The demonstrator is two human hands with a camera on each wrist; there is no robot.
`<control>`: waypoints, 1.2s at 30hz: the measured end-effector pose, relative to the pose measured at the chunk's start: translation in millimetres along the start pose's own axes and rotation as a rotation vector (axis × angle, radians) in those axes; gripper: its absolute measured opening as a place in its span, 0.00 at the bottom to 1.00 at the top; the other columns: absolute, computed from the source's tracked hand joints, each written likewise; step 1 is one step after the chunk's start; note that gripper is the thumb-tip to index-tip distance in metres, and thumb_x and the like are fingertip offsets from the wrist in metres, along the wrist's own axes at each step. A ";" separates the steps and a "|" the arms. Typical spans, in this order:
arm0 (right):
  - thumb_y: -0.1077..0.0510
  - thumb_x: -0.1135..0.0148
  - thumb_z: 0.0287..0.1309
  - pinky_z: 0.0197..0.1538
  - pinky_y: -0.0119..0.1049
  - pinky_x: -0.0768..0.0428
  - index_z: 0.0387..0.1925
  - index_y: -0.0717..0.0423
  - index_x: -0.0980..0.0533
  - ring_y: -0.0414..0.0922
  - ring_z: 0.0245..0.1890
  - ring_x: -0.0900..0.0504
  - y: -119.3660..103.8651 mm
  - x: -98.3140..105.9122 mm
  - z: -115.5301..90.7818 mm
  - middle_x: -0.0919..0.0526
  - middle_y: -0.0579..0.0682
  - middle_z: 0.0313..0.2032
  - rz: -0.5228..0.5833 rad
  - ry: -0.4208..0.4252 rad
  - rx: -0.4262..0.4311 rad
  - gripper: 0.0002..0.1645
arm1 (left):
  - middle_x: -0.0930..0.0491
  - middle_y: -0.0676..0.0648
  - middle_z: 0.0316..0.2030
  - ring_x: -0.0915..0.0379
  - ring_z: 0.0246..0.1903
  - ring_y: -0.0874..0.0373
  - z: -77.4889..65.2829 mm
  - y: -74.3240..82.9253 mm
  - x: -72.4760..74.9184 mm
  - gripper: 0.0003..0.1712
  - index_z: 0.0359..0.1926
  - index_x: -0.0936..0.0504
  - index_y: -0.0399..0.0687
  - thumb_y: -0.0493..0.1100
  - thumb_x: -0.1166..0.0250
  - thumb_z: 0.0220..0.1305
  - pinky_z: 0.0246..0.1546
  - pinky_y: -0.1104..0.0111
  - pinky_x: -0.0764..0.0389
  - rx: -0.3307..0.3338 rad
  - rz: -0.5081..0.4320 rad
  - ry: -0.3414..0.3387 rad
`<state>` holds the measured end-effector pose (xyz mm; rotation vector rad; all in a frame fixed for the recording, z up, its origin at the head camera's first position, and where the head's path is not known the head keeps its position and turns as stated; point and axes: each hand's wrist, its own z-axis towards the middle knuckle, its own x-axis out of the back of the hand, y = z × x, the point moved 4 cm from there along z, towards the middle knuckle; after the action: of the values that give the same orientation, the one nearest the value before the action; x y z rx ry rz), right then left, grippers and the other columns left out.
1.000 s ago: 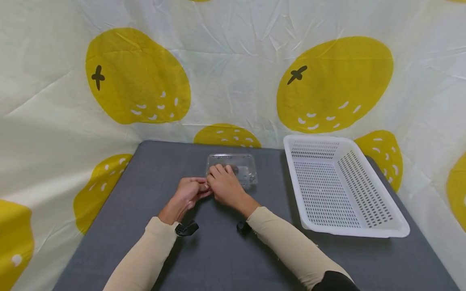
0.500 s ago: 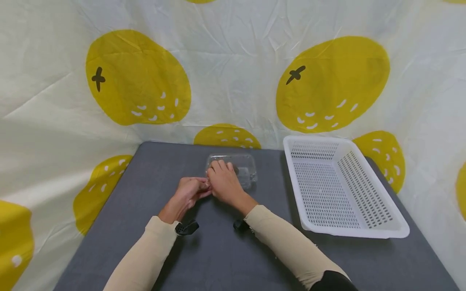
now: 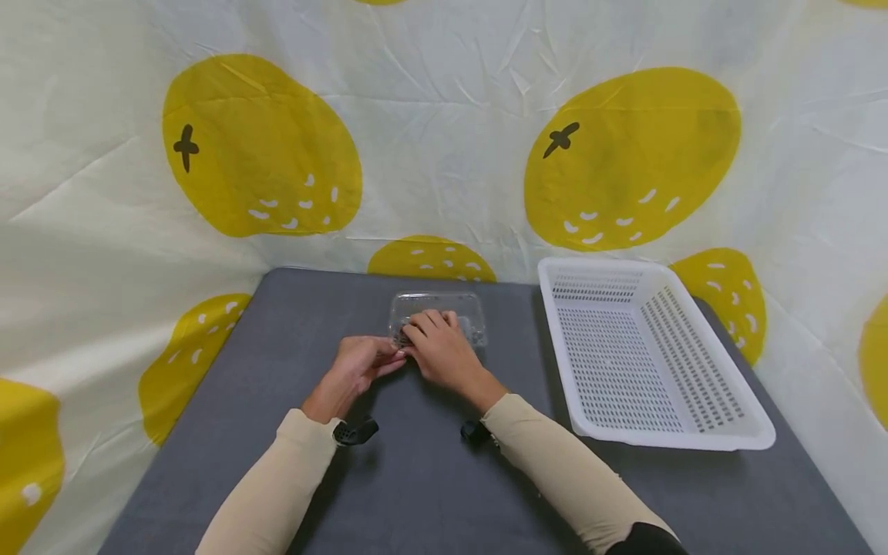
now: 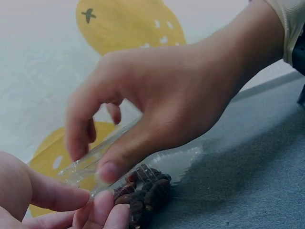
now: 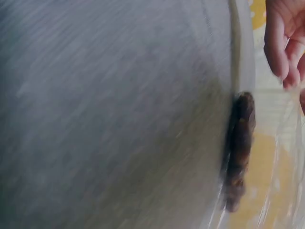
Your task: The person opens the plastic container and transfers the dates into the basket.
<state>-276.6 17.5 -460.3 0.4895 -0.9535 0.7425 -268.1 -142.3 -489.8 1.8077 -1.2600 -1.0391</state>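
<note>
Head view: one clear box [image 3: 435, 301] on a grey table [image 3: 416, 478], white basket [image 3: 683, 441] to its right; left hand [image 3: 356, 365] pinching the box's near-left edge. Left wrist: right hand [image 4: 157, 93], half-curled over the box, grip I cannot tell; dark brown pieces [image 4: 155, 193] inside. Right wrist: pieces along the box's bottom, blurred.

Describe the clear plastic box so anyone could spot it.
Find the dark grey table. Near its far edge, at the fingertips of a bare left hand and bare right hand, sits the small rectangular clear plastic box. Unlike the larger white slotted plastic basket right of it, it is see-through and holds dark brown pieces.
</note>
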 end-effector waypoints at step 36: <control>0.59 0.22 0.55 0.36 0.46 0.12 0.38 0.56 0.14 0.53 0.42 0.14 28.4 21.6 -38.2 0.10 0.52 0.39 -0.187 0.317 -0.217 0.10 | 0.14 0.43 0.30 0.13 0.29 0.55 3.2 10.4 18.2 0.20 0.58 0.23 0.21 0.23 0.38 0.65 0.49 0.55 0.08 0.049 0.114 -0.059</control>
<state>-269.1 69.3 -459.3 0.2556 -0.6713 0.5210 -271.4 -162.9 -486.2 1.7307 -1.4183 -1.0129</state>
